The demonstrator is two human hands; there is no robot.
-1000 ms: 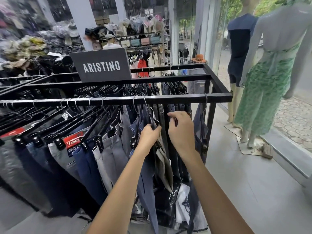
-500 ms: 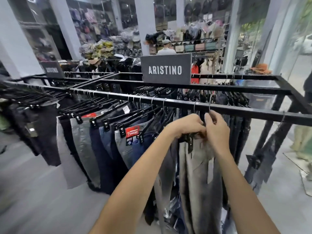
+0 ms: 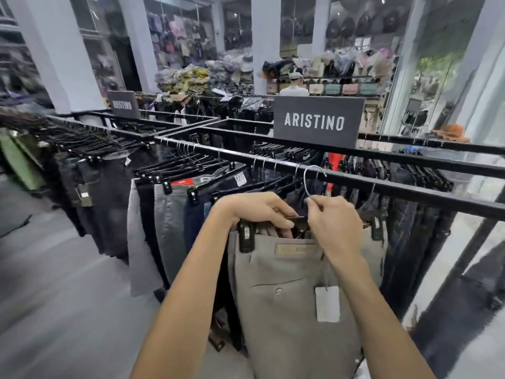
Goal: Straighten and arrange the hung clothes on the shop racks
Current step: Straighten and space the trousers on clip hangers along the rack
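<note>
- The left hand (image 3: 254, 210) is curled over the bar of a black plastic clip hanger (image 3: 245, 236). It grips the bar from above, with the fingertips tucked behind the waistband.
- The right hand (image 3: 337, 222) pinches the stem of the hanger's thin silver wire hook (image 3: 304, 179) between thumb and forefinger; its other fingers are folded in.
- The task's garment, a pair of pale grey-beige trousers (image 3: 287, 291), hangs from that hanger close in front of the person. A white card price tag (image 3: 327, 303) dangles over the back pocket.
- The hook rises in front of the black square-section metal rail (image 3: 396, 190). Whether its tip sits over the rail or just beside it cannot be told.
- To do this step well, I would turn the hook with the right hand so that its opening faces the same way as its neighbours. The left hand should hold the bar level meanwhile, so neither clip slips on the waistband.
- Set the hook squarely over the rail in the gap between the grey and navy trousers (image 3: 166, 222) to the left and the dark jeans (image 3: 410, 236) to the right.
- Let go only once the weight hangs straight, then smooth the legs and even out the spacing.
- The dark grey ARISTINO sign (image 3: 317, 121) stands on the rail behind, clear of the work.
</note>
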